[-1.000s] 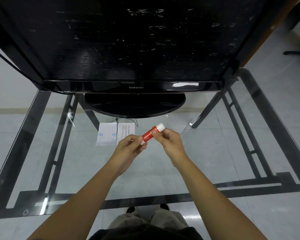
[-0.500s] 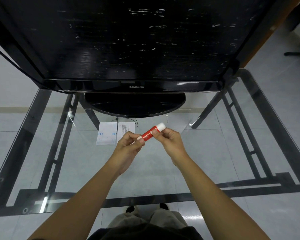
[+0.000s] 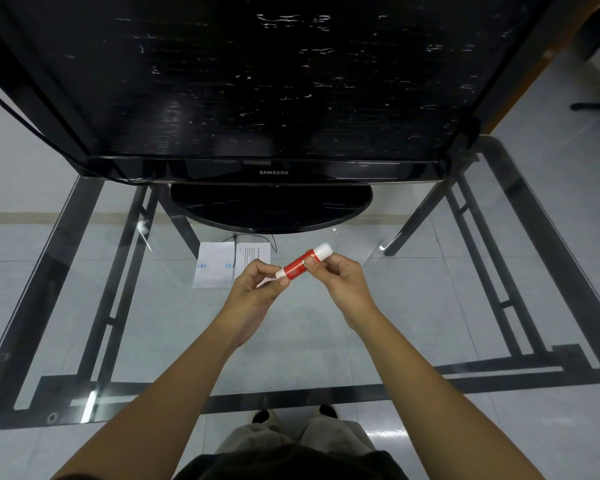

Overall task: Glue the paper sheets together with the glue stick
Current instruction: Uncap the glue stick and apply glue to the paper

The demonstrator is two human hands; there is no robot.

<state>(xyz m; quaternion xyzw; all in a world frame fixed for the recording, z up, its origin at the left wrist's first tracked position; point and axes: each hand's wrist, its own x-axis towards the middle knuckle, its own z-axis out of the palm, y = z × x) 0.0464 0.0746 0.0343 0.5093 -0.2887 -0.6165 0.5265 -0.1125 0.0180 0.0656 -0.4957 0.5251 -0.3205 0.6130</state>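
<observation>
A red glue stick (image 3: 297, 268) with a white cap pointing up and to the right is held above the glass table between both hands. My left hand (image 3: 255, 289) pinches its lower white end with thumb and forefinger. My right hand (image 3: 340, 280) grips the red body near the cap. Two white paper sheets lie side by side on the glass just beyond my left hand: one with faint blue marks (image 3: 213, 270), one with printed text (image 3: 257, 252), partly hidden by my fingers.
A large black Samsung TV (image 3: 271, 98) on an oval stand (image 3: 271, 209) fills the far half of the glass table (image 3: 153, 341). A thin black cable (image 3: 236, 247) runs over the papers. The table's black metal frame shows through the glass on both sides.
Both hands and the glue stick stay in almost the same place. The left fingers have shifted slightly on the stick's lower end.
</observation>
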